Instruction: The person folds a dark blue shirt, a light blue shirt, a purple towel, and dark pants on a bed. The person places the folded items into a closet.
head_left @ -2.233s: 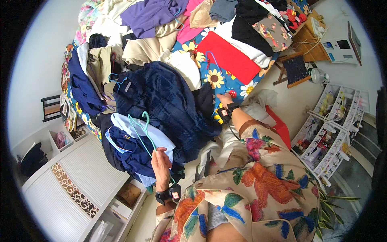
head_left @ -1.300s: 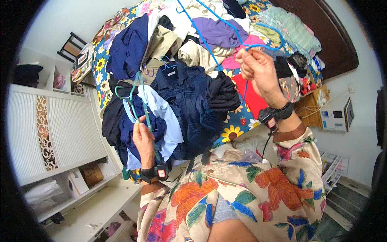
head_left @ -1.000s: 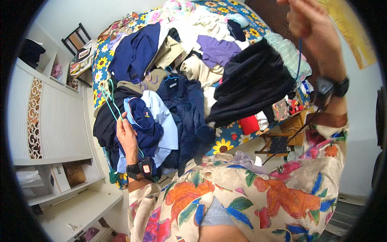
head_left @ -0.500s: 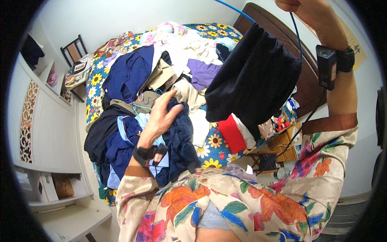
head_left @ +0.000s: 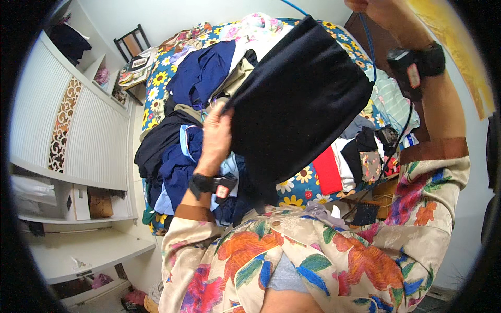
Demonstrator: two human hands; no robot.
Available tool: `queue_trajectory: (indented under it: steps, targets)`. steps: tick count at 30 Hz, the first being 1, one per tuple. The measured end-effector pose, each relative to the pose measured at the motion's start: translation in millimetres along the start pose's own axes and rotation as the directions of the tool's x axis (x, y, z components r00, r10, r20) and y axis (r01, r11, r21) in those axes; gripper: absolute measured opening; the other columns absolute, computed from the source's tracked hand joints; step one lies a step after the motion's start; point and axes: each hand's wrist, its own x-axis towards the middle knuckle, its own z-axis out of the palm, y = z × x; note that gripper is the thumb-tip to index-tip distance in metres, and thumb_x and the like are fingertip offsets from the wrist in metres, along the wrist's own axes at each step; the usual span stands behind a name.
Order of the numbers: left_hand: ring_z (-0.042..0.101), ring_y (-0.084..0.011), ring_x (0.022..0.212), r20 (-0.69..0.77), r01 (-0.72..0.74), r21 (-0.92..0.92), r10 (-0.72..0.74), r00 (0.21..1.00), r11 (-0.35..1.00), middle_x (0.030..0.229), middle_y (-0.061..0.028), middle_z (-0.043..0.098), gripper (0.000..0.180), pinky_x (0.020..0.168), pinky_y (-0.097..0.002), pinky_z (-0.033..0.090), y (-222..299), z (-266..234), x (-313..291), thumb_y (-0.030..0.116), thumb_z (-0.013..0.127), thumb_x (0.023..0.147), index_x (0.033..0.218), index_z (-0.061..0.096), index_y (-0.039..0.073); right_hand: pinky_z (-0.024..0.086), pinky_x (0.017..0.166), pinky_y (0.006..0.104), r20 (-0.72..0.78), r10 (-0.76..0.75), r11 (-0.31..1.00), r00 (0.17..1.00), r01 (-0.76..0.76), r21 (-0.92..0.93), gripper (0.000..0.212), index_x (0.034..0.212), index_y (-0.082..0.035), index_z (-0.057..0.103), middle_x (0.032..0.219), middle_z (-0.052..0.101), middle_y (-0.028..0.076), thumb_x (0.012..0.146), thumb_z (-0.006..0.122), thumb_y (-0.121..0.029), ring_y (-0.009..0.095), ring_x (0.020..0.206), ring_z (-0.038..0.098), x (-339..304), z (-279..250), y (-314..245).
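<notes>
A black garment (head_left: 308, 99) hangs from a blue hanger (head_left: 371, 44) in front of me, spread wide over the bed. My right hand (head_left: 368, 6), partly cut off by the top edge, is closed on the hanger. At the garment's left edge is my left hand (head_left: 216, 136), its fingers closed on the cloth. Which kind of garment it is, I cannot make out. Behind and below it lie navy clothes (head_left: 202, 73) and a heap of dark clothing (head_left: 169, 133).
The bed has a sunflower-patterned sheet (head_left: 159, 78). Folded red cloth (head_left: 327, 172) and other small items lie at its right edge. On the left stands a white slatted cabinet (head_left: 96, 125) with open shelves; a chair (head_left: 131, 44) is at the far left.
My left hand has met the garment's left edge and closed on it. The garment has swung left and is spread broader. My view has shifted, showing more of the cabinet.
</notes>
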Motion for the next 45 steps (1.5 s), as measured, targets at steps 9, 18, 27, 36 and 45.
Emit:
queue_trajectory:
  steps: [9,18,27,36,45]
  targets:
    - [0.062,-0.0233,0.106,-0.226,0.098,-0.258,-0.159,0.961,0.961,0.121,-0.0146,0.062,0.034,0.092,-0.0356,0.051,94,-88,13,0.025,0.044,0.103,0.125,0.053,0.000,0.046,0.069,0.0346,0.202,-0.092,0.774,0.975,0.198,-0.601,0.031,0.089,0.000,0.071,0.076,0.066,0.012,0.082,0.062,-0.029,0.020,0.075,0.061,15,27,194]
    - [0.064,-0.0240,0.106,-0.065,0.093,-0.385,-0.128,0.990,0.918,0.121,-0.0140,0.064,0.039,0.096,-0.0395,0.051,119,-196,-37,0.029,0.037,0.105,0.123,0.057,0.000,0.039,0.057,0.0262,0.006,0.168,0.973,0.986,-0.165,-0.162,0.021,0.085,-0.004,0.072,0.068,0.061,-0.002,0.085,0.064,-0.023,0.008,0.062,0.050,-38,60,326]
    - [0.060,-0.0305,0.111,-0.159,-0.090,-0.184,0.061,0.985,0.979,0.128,-0.0167,0.059,0.049,0.104,-0.0443,0.043,217,-244,-89,0.038,0.044,0.102,0.128,0.052,-0.002,0.019,0.039,0.0222,0.134,0.528,0.824,0.839,-0.544,0.156,0.019,0.093,-0.008,0.072,0.053,0.039,-0.010,0.094,0.060,-0.023,0.003,0.041,0.029,-103,103,440]
    - [0.059,-0.0285,0.107,-0.797,0.072,0.311,0.218,0.563,0.948,0.126,-0.0143,0.058,0.050,0.097,-0.0380,0.045,275,-319,-132,0.038,0.046,0.101,0.129,0.052,-0.004,0.040,0.045,0.0235,-0.084,0.694,0.707,0.715,-0.654,0.270,0.016,0.091,-0.003,0.069,0.062,0.056,-0.001,0.091,0.061,-0.016,0.009,0.049,0.051,-192,45,521]
    - [0.056,-0.0356,0.112,-0.535,0.010,-0.148,-0.088,0.841,0.989,0.129,-0.0192,0.056,0.060,0.105,-0.0487,0.042,283,-321,-105,0.051,0.040,0.100,0.125,0.054,-0.002,0.023,0.035,0.0252,-0.470,0.413,0.885,0.780,-0.465,0.006,0.016,0.087,-0.007,0.067,0.053,0.038,-0.008,0.094,0.059,-0.019,0.005,0.039,0.032,-228,15,570]
